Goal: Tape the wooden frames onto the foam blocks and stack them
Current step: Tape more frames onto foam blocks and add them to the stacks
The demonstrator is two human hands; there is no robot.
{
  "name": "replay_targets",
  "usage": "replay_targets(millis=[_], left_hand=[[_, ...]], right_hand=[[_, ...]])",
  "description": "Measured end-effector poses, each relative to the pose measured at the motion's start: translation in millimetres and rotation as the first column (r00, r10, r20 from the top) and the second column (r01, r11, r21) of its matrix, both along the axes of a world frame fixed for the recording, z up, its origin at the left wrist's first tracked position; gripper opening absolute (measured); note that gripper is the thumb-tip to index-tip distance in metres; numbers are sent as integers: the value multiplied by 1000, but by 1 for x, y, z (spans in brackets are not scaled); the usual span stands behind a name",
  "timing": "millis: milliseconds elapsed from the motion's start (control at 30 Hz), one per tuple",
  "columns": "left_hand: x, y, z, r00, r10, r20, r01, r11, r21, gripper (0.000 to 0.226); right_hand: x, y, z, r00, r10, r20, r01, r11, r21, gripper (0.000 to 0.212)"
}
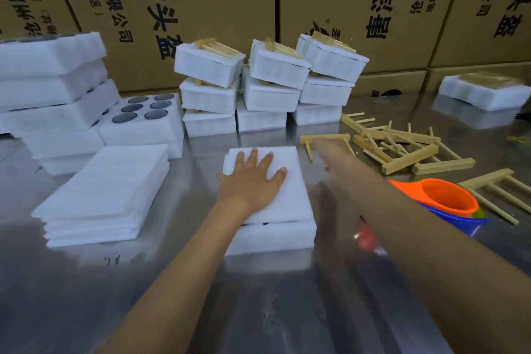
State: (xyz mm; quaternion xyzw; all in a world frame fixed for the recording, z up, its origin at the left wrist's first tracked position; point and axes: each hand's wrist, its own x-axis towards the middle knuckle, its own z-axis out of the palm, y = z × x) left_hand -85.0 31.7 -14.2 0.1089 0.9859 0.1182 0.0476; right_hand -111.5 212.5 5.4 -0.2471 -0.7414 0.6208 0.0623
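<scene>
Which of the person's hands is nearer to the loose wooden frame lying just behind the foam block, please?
Right. The right hand reaches out, blurred, to the wooden frame, at or almost on it. The left hand lies flat on the foam block, nearer the camera.

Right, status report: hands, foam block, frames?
Left hand flat on foam block. Right hand blurred, reaching wooden frame. Nothing blocking.

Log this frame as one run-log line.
left hand: flat on foam block | right hand: blurred, reaching toward wooden frame, no contact visible | finished stacks: behind | step: frame pickup
</scene>
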Motion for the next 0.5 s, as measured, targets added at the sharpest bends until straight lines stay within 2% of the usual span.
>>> replay_targets(millis=[67, 100, 167, 233, 333, 400, 500], left_hand=[[-1, -2, 2, 1000, -15, 17, 14, 1000, 23, 69], [-2, -4, 4, 999, -29, 28, 28, 999, 47, 70], [-6, -15, 8, 997, -58, 49, 49, 986, 161, 72], [-8, -26, 9, 997, -62, 35, 49, 954, 297, 72], [-8, -32, 3, 999, -31, -35, 42, 905, 424, 69], [-8, -31, -1, 998, -14, -54, 37, 890, 455, 68], [-7, -30, -3, 999, 21, -39, 0, 874, 485, 68]], right_hand=[[-21, 9, 4, 998, -21, 52, 10, 980, 197, 14], [-30, 13, 3, 994, 9, 106, -42, 948, 316, 15], [-45, 20, -2, 971, 71, 228, -182, 836, 517, 17], [-56, 28, -12, 955, 87, 285, -254, 736, 628, 27], [-63, 34, -24, 943, 13, 333, -252, 680, 689, 29], [-66, 31, -30, 948, -51, 313, -174, 741, 649, 18], [-69, 26, -32, 954, -104, 280, -88, 798, 597, 19]])
